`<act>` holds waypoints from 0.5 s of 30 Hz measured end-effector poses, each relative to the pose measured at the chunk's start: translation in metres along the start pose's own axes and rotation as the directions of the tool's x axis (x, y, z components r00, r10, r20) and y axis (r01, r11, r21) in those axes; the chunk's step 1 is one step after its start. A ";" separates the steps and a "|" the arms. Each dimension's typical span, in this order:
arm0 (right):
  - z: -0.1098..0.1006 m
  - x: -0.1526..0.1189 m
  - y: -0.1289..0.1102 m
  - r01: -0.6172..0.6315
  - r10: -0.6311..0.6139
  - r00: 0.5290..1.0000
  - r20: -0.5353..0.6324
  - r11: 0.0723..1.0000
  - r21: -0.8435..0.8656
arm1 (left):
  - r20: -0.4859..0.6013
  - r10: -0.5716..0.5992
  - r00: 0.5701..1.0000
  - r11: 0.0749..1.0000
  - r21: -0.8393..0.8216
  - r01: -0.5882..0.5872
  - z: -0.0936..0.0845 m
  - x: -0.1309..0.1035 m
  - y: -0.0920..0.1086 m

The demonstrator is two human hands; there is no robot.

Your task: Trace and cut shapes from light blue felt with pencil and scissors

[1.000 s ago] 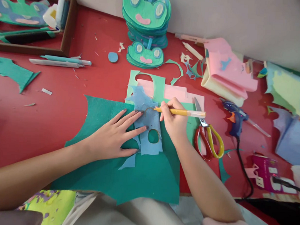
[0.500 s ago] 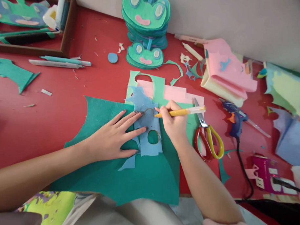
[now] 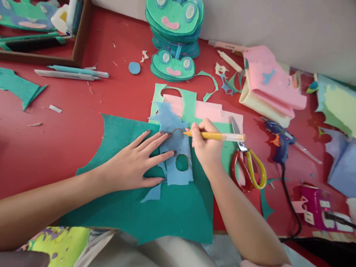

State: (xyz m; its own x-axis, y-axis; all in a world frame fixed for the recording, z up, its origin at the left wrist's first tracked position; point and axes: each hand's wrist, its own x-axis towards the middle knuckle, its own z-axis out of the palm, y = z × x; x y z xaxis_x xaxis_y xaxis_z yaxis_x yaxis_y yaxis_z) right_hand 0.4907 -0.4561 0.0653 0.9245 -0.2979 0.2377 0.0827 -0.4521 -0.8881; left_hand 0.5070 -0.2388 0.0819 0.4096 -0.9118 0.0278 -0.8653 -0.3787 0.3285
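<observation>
My left hand lies flat with fingers spread, its fingertips pressing the left side of a blue felt piece. That piece has a round hole cut in it and a partly drawn circle above the hole. In my right hand is a yellow marker pen, its tip at the right side of the drawn curve. Beneath the blue piece spreads a large dark green felt sheet. Light green felt with a cut-out and pink felt strips lie just beyond.
Scissors with red and yellow handles lie right of my right hand, near a blue glue gun with its cord. Stacked green frog faces stand at the back. A brown tray holds supplies at left; pens lie before it.
The marker has swung flatter and its tip has moved slightly up along the drawn curve. My left hand and the blue felt stay in place.
</observation>
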 end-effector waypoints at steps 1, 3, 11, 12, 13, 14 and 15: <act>0.000 0.000 0.000 0.009 -0.009 1.000 0.000 1.000 -0.007 | 0.002 0.001 1.000 1.000 0.002 -0.001 0.000 0.000 0.000; 0.000 0.000 -0.001 0.022 -0.022 1.000 -0.003 1.000 -0.017 | 0.006 0.002 1.000 1.000 0.009 -0.002 0.000 0.000 0.000; -0.001 -0.001 -0.004 0.038 -0.038 0.999 0.016 0.999 -0.036 | 0.006 0.003 1.000 1.000 0.019 -0.003 0.000 0.000 -0.001; -0.001 -0.001 -0.004 0.039 -0.038 0.999 0.023 0.999 -0.036 | 0.007 0.003 1.000 1.000 0.019 -0.003 0.001 0.000 -0.001; -0.001 -0.001 -0.004 0.039 -0.038 0.999 0.026 0.999 -0.031 | 0.007 0.003 1.000 1.000 0.018 -0.003 0.001 0.000 -0.001; -0.001 -0.002 -0.004 0.038 -0.038 0.999 0.018 0.999 -0.021 | 0.007 0.002 1.000 1.000 0.016 -0.002 0.001 0.000 -0.001; -0.001 -0.003 -0.004 0.035 -0.035 0.999 -0.003 0.999 -0.010 | 0.006 0.002 1.000 1.000 0.015 -0.002 0.001 0.000 -0.001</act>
State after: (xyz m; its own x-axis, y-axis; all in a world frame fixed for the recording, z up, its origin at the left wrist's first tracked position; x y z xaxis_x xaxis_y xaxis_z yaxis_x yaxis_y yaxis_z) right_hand 0.4876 -0.4545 0.0690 0.9199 -0.2843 0.2700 0.1115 -0.4705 -0.8753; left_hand 0.5072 -0.2385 0.0808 0.4058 -0.9137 0.0226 -0.8704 -0.3787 0.3146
